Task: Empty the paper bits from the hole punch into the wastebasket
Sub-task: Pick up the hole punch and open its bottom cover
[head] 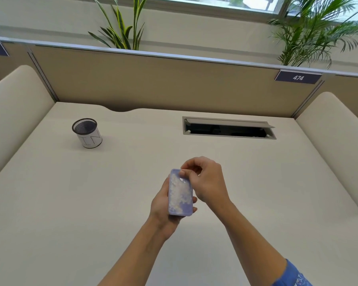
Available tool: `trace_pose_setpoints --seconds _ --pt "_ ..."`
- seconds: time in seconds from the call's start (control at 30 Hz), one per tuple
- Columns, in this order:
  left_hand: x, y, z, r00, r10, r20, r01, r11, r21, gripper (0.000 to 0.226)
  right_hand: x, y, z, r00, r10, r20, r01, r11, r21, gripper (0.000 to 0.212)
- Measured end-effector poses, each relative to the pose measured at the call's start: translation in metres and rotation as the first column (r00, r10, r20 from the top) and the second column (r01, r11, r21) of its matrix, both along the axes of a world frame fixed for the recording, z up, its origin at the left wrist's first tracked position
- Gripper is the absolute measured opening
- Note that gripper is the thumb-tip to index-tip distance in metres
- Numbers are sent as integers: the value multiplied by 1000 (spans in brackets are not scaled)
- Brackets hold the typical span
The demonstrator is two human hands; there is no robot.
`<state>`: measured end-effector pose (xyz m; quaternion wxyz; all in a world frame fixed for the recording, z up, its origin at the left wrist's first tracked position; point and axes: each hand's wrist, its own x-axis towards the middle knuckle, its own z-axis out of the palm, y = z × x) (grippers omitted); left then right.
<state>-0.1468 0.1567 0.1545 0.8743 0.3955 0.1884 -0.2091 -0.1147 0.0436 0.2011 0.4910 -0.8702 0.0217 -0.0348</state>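
I hold a pale purple hole punch above the middle of the desk, its underside turned up toward me. Through the translucent base cover, white paper bits show inside. My left hand grips the punch from the left and below. My right hand comes in from the right, thumb and fingers pinching the far top edge of the base cover. A small round mesh wastebasket with a white paper band stands upright at the far left of the desk, well apart from both hands.
A beige desk is boxed in by partition walls at the back and padded side panels. An open cable hatch lies in the desk at the back right. Plants rise behind the partition.
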Motion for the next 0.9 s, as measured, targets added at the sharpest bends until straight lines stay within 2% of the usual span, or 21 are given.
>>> trace_pose_setpoints --seconds 0.2,0.47,0.67,0.8,0.9 --pt "-4 -4 0 998 16 -60 -17 1000 -10 31 -2 -3 -7 998 28 60 -30 999 32 14" --pt "-5 -10 -2 995 60 -79 -60 998 -4 43 -7 -8 -12 985 59 163 -62 998 15 10" --pt "-8 -12 -4 995 34 -96 -30 999 44 29 0 -18 -6 988 151 -29 -153 980 -124 1" --pt "-6 -14 -3 996 -16 -83 21 998 60 37 4 -17 0 956 254 -147 -261 965 -32 5" --pt "-7 -16 -3 996 -12 -87 20 996 85 37 6 -14 -2 962 228 -147 -229 973 11 4"
